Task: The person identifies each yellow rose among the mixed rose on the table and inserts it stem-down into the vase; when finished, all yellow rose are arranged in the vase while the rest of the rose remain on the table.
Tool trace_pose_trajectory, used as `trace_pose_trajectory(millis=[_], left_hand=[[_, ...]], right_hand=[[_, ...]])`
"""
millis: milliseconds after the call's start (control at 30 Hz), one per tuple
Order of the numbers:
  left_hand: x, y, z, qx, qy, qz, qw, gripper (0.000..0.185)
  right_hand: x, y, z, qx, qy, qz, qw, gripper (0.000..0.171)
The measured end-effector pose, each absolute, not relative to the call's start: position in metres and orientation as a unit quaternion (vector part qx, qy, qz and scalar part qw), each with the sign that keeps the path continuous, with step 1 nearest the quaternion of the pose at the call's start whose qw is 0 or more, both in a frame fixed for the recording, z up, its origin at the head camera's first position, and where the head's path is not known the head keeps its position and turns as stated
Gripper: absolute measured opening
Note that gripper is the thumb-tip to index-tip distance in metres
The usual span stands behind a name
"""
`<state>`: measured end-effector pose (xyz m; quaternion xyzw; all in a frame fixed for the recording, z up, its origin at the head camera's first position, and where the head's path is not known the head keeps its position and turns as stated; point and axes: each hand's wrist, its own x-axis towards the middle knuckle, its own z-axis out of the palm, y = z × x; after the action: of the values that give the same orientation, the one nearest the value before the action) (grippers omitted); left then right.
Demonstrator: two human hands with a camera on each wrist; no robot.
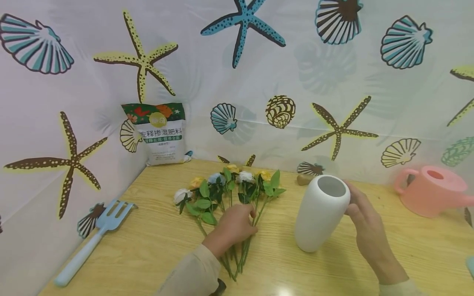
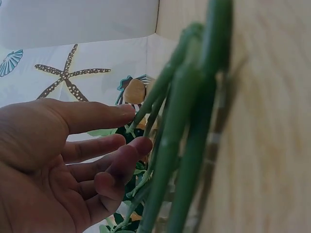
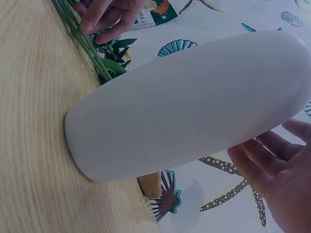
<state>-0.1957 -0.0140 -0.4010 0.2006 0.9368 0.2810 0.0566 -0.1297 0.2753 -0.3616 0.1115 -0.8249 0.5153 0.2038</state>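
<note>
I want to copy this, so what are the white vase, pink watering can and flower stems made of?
The white vase looks like matte ceramic: smooth, evenly white, softly shaded; maybe plastic. The pink watering can is probably smooth plastic: plain pink with rounded, moulded-looking edges. The flower stems may be smooth plastic: up close, even green with faint sheen.

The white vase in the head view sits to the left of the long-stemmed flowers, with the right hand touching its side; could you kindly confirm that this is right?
Not quite: the head view shows the white vase to the right of the long-stemmed flowers, with the right hand touching its side.
</note>
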Motion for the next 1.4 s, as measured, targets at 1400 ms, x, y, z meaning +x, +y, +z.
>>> trace_pose_trajectory(millis=[1400], left_hand=[[-0.195, -0.009, -0.358, 0.174, 0.8, 0.568, 0.088, 0.033]], right_hand=[[-0.129, 0.277, -0.361, 0.143, -0.836, 0.479, 0.225, 0.043]])
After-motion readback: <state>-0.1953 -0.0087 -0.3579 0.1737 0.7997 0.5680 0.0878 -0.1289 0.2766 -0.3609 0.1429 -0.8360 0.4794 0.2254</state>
